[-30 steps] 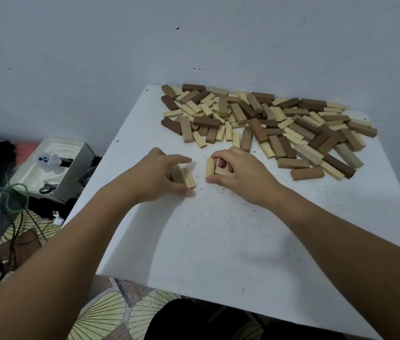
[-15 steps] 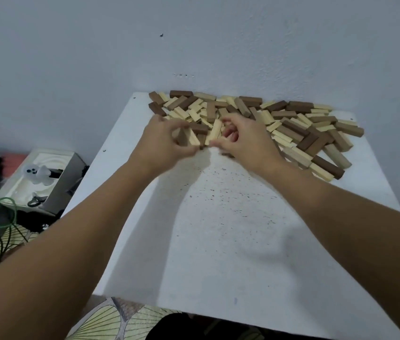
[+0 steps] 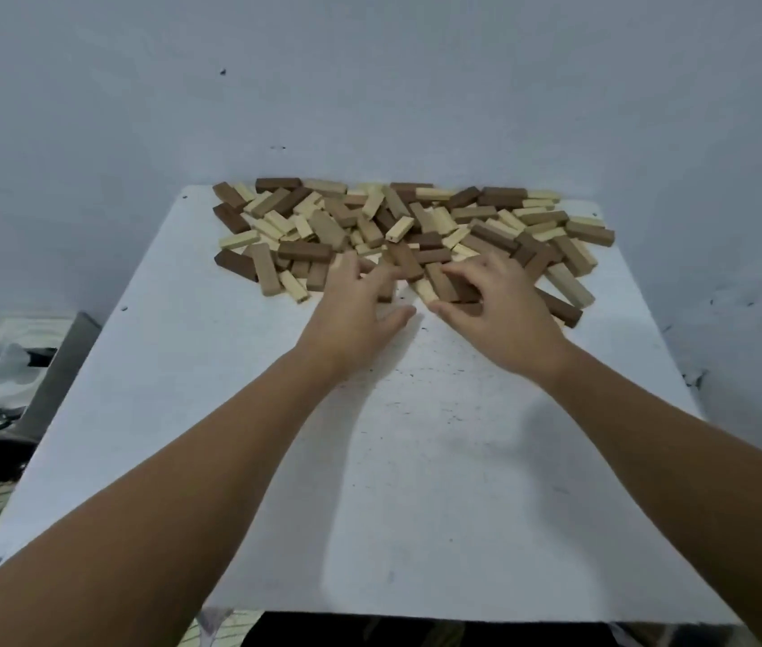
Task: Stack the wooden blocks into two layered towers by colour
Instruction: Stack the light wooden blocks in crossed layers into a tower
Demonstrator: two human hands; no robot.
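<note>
Both hands are now planted at the near edge of the block pile (image 3: 407, 231), which is spread along the far side of the white table (image 3: 416, 459). The pale blocks pinched half a second ago are gone; the left hand (image 3: 351, 315) is laid flat with fingers loose, while brown blocks (image 3: 451, 287) are clutched under the right hand (image 3: 500, 310).

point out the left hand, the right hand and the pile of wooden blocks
left hand (image 3: 351, 310), head view, back of the hand
right hand (image 3: 502, 310), head view, back of the hand
pile of wooden blocks (image 3: 304, 250), head view, a dark block's top
</note>
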